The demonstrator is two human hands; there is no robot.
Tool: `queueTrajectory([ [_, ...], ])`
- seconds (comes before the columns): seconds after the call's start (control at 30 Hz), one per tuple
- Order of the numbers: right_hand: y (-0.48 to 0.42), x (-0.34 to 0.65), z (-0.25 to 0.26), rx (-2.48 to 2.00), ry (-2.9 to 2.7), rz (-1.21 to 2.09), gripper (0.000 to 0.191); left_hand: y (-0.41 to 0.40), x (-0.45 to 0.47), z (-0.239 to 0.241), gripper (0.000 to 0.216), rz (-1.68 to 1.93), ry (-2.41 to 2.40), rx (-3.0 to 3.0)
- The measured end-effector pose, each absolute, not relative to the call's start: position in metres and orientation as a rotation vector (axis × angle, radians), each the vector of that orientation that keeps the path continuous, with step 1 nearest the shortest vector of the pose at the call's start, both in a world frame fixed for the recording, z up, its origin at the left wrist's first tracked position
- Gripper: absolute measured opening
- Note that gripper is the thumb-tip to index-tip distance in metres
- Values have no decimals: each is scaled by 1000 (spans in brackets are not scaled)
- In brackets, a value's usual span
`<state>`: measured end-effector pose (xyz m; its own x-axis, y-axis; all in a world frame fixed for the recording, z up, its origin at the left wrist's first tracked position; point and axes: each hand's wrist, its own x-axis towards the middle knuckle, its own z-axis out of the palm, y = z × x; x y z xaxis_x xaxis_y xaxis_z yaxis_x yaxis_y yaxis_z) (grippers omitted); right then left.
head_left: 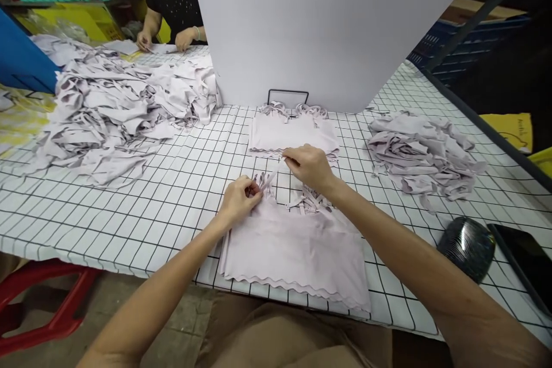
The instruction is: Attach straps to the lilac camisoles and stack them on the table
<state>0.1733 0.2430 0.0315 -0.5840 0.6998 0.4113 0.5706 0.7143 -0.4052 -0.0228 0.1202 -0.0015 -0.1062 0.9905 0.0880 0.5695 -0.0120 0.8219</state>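
Note:
A stack of pale lilac camisole tops (297, 253) with scalloped hems lies in front of me, hems towards my body and straps pointing away. My left hand (240, 201) pinches the base of a strap at the stack's upper left. The thin strap (276, 174) runs up and right from there to my right hand (309, 165), whose thumb and finger close on its far end. More looped straps (310, 200) lie bunched below my right wrist. A second stack of camisole tops (293, 132) rests beyond my hands, its straps at the far side.
A large heap of lilac garments (129, 98) spreads across the left, and a smaller pile (422, 152) lies right. A grey upright panel (328, 29) stands behind. Near my right arm are a dark glossy object (468, 248) and a phone (528, 264). A co-worker (176, 6) handles fabric far left.

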Motion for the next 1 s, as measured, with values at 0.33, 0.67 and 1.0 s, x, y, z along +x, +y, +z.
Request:
queueTrajectory([
  [0.33,196,185,58,-399,-2208,369,35,103,-22,53,30,1106,1263,984],
  [0.67,164,196,54,157,-2600,-431,23,64,-10,55,27,938,893,556],
  [1.0,124,182,62,-497,-2248,1114,25,35,-6,49,42,1084,1092,805],
])
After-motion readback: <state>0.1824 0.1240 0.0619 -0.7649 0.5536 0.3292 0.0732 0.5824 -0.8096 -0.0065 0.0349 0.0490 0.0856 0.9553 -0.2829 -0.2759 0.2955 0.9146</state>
